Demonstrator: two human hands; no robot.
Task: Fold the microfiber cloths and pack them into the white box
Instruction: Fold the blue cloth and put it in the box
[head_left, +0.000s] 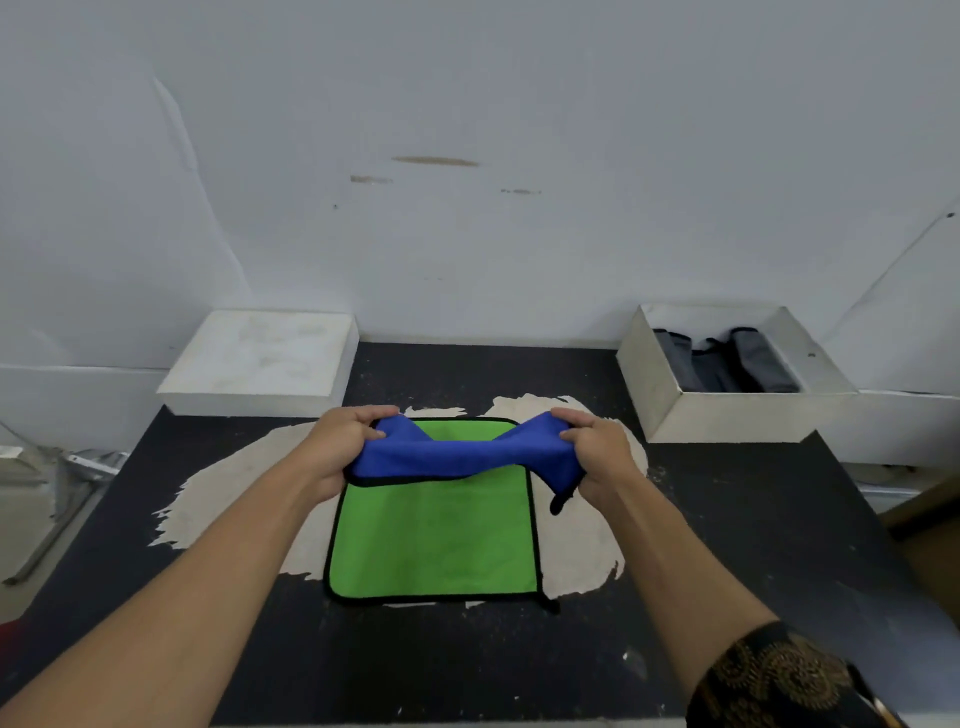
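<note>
In the head view, the left hand (340, 441) and right hand (597, 449) each gripped an end of the folded blue cloth (457, 457) above the green cloth (436, 540). Folding looked done; next, carry it right into the white box (670, 384).

The black surface (727, 519) is looking pretty beat up, with a big pale patch (244, 483) showing through around the middle. A flat white block (260, 358) is sitting at the back left corner, right up by the wall (467, 78). That wall is wearing a few brown smudges (435, 161). Off the left side some metal bars (67, 483) are lying lower down, and something brown (930, 545) is peeking in at the right edge, can't tell what.
</note>
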